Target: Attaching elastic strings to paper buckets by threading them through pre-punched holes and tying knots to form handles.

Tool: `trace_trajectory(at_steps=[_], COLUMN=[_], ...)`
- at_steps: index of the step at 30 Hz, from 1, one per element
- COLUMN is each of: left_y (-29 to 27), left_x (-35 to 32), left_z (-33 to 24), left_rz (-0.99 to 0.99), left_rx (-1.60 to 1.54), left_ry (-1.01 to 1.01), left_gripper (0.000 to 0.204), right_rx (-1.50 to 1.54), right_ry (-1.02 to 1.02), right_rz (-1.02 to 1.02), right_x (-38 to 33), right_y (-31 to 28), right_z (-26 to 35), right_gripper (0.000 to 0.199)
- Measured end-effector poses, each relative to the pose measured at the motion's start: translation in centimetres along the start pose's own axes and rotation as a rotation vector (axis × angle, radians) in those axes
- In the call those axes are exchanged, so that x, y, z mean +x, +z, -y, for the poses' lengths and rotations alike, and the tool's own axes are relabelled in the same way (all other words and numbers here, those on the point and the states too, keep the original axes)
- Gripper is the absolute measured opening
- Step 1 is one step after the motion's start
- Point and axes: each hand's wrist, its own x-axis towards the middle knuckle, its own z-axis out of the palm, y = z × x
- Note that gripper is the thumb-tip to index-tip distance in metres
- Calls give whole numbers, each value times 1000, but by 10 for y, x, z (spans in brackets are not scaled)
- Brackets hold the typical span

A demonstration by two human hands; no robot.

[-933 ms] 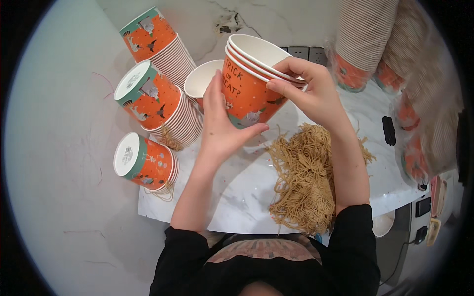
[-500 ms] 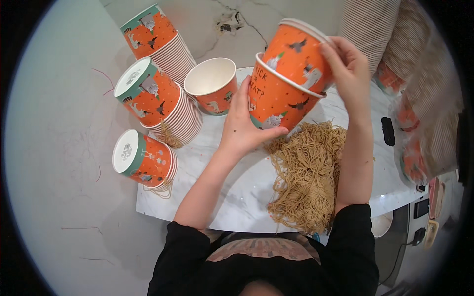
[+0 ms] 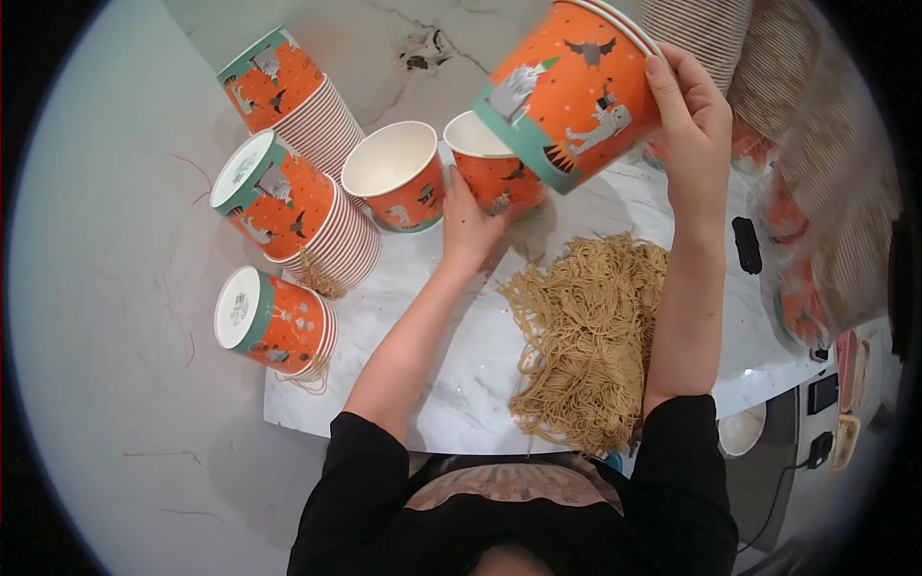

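My right hand [image 3: 693,110] grips an orange paper cup [image 3: 576,101] by its rim, thumb outside, and holds it up and tilted over the far side of the table. Its rim looks doubled, so another cup may be nested inside. Behind and below it, a second paper cup [image 3: 495,178] stands upright on the table, partly hidden. My left hand [image 3: 471,223] is around that cup's near left side, thumb and fingers on its wall. Just left stands an upright white-lined cup [image 3: 394,178]. A heap of tan string [image 3: 591,346] lies between my forearms.
Upside-down cup stacks stand at the left: a far one [image 3: 274,82], a middle one [image 3: 288,202] and a short one [image 3: 279,322], with string by the nearer two. Bagged cup stacks [image 3: 807,211] crowd the right, beside a small black object [image 3: 746,246] on the marbled table [image 3: 423,384].
My right hand has lifted its cup out of the lower one and up. My left hand has lowered the other cup onto the table beside the white-lined cup.
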Motion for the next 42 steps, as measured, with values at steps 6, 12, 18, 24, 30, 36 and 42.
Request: trace_trajectory(at_steps=[6, 12, 18, 24, 30, 36, 42], left_y=[-1, -45, -64, -83, -96, -109, -118], left_x=[-13, -52, -55, -62, -71, -102, -155], left_z=[11, -41, -71, -79, -74, -77, -52], left_rz=[70, -92, -189, -310, -249, -239, -303], left_rx=[-44, -749, -580, -367, -290, -178, -577], left_ry=[-60, -47, 127, 135, 97, 61, -224], left_gripper=[63, 85, 138, 124, 125, 126, 130], right_rx=[199, 237, 284, 329, 257, 203, -128], right_ry=[199, 267, 349, 404, 291, 106, -118], right_rz=[260, 423, 608, 671, 524, 245, -19], right_x=[2, -3, -18, -15, -16, -11, 9], right_y=[-13, -7, 17, 12, 21, 11, -18], right_z=[10, 7, 15, 20, 7, -1, -4], right_gripper=[29, 28, 23, 23, 24, 22, 22])
